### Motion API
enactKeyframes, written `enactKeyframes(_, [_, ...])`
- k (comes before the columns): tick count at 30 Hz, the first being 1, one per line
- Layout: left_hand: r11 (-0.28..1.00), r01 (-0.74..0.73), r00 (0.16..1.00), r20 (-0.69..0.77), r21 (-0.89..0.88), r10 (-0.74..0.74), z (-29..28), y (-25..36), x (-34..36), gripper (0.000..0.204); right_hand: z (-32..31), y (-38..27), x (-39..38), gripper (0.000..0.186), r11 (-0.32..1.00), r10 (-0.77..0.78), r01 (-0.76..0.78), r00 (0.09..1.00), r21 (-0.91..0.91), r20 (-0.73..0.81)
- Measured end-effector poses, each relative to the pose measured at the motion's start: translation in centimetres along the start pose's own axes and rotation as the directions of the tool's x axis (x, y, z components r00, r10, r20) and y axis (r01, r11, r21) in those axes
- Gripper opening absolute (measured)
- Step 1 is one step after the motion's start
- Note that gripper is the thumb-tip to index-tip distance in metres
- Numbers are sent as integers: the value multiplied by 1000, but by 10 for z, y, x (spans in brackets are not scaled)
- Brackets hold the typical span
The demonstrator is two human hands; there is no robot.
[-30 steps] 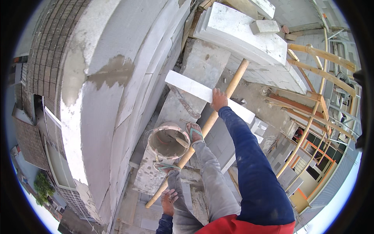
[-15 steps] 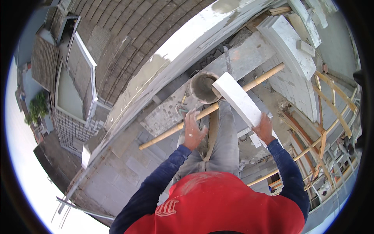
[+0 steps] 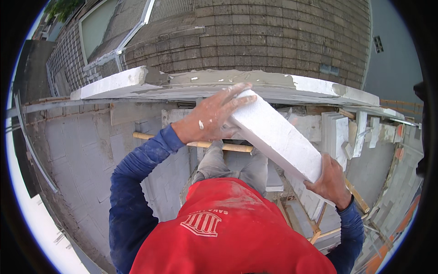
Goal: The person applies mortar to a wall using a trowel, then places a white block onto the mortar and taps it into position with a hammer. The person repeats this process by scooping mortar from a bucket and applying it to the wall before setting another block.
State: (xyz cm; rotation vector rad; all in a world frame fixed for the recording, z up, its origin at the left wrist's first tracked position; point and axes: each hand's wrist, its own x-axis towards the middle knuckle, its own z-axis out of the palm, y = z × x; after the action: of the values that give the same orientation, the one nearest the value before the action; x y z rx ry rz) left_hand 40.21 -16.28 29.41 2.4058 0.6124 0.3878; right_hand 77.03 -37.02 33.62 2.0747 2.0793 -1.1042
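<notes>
A long white building block (image 3: 283, 137) is held up in front of me, slanting from upper left to lower right. My left hand (image 3: 212, 114) grips its far left end, fingers over the top edge; white smears mark the skin. At the near right end, my right hand (image 3: 331, 181) is closed around the block. Beyond it runs a low wall of white blocks (image 3: 109, 84), whose top carries a grey bed of mortar (image 3: 228, 78) between the blocks at either side. A thin string line seems to run along the mortar.
A bamboo pole (image 3: 228, 146) crosses by my legs. White block slabs (image 3: 335, 134) stand stacked at the right, near wooden braces (image 3: 357, 195). Past the wall lies a tiled roof (image 3: 273, 41). A metal bar (image 3: 34, 146) juts out at the left.
My view has turned toward the wall. The block has been lifted and brought to it; my left hand, free before, now grips its far end. The right hand keeps its hold.
</notes>
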Motion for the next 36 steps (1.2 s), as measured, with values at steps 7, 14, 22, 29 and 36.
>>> enactKeyframes(7, [950,156,954,-289,269,-75,-124,-59,-67,107,-99,-128,114,86,869,-346,289,935,-402,-75])
enactKeyframes(14, [933,247,915,-381,262,-135,-153,-143,-115,91,-107,-187,246,86,737,-491,435,870,-517,33])
enactKeyframes(22, [840,414,905,-260,350,-337,-116,-221,-153,92,-34,-178,348,90,700,-495,486,858,-524,134])
enactKeyframes(29, [799,407,912,-238,442,-333,-90,-257,-176,93,20,-165,375,93,741,-451,466,879,-483,155])
enactKeyframes(36, [815,377,925,-229,439,-304,-87,-266,-179,88,37,-157,384,95,716,-504,474,859,-513,91])
